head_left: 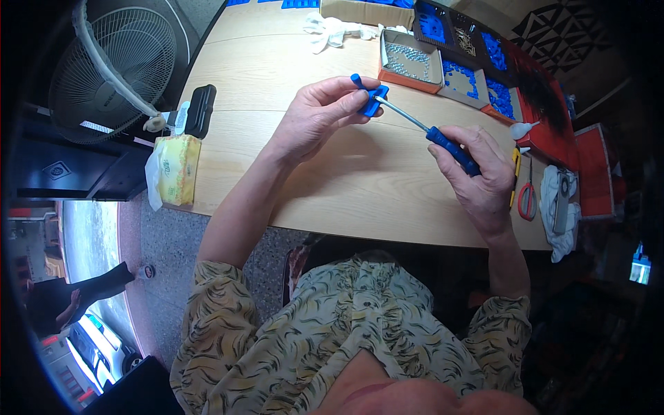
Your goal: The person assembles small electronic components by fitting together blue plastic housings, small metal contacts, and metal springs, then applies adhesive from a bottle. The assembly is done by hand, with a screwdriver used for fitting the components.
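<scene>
Pinching a small blue plastic part (372, 99) above the counter (277, 104), the left hand (315, 114) meets the screwdriver (432, 133), whose blue handle the right hand (481, 173) grips; its tip touches the part.

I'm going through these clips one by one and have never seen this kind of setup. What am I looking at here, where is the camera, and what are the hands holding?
There is no machine here: a person works with two bare hands. The single picture comes from a wide fisheye camera worn on the person's head, looking down, so straight edges bend near the rim and the forearms enter from below.

The left hand pinches a small blue plastic part. The right hand grips a screwdriver by its blue handle, with the metal tip at the part.

Both are held above a wooden table. On it lie a tissue pack, a black case, a box of small metal pieces, trays of blue parts, red-handled scissors and white gloves. A fan stands to the left.
</scene>
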Demonstrator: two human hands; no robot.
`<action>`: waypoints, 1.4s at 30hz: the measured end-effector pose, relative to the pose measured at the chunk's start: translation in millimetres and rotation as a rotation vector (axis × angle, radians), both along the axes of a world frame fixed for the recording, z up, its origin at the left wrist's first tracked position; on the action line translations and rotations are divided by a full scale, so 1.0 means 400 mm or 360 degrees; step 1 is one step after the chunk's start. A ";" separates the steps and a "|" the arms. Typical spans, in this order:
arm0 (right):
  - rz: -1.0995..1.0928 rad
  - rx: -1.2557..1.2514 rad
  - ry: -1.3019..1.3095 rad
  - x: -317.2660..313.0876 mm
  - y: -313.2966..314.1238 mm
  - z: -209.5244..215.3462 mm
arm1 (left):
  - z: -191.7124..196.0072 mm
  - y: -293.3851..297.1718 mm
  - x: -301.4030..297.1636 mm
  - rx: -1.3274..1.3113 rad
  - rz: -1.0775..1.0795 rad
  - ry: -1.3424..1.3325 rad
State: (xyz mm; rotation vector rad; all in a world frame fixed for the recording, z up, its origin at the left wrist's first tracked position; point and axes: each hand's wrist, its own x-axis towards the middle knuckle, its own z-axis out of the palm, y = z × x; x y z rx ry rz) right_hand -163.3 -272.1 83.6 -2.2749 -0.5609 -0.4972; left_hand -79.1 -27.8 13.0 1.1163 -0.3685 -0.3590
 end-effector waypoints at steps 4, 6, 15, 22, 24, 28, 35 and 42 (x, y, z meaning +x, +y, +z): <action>0.0067 -0.0104 -0.0250 0.009 -0.010 -0.002 | 0.002 -0.001 0.002 0.0043 0.0002 0.0016; 0.0089 -0.0174 -0.0327 0.013 -0.016 -0.001 | 0.004 -0.001 -0.001 0.0045 -0.0004 0.0016; 0.0122 -0.0197 -0.0330 0.019 -0.017 0.015 | 0.004 -0.007 -0.001 0.0083 0.0080 -0.0054; 0.0075 0.0061 0.0260 0.015 -0.018 0.026 | 0.002 -0.004 -0.002 0.0183 0.0135 -0.0173; 0.0056 0.0146 0.0366 0.014 -0.016 0.026 | 0.002 -0.002 -0.003 0.0191 0.0144 -0.0194; 0.0024 0.0182 0.0452 0.017 -0.013 0.018 | 0.004 -0.003 -0.002 0.0212 0.0162 -0.0220; 0.0149 -0.0100 -0.0182 0.035 -0.006 -0.006 | 0.011 0.001 -0.003 0.0241 0.0176 -0.0254; 0.0100 0.0042 0.0059 0.036 -0.013 -0.015 | 0.012 0.004 -0.001 0.0238 0.0155 -0.0272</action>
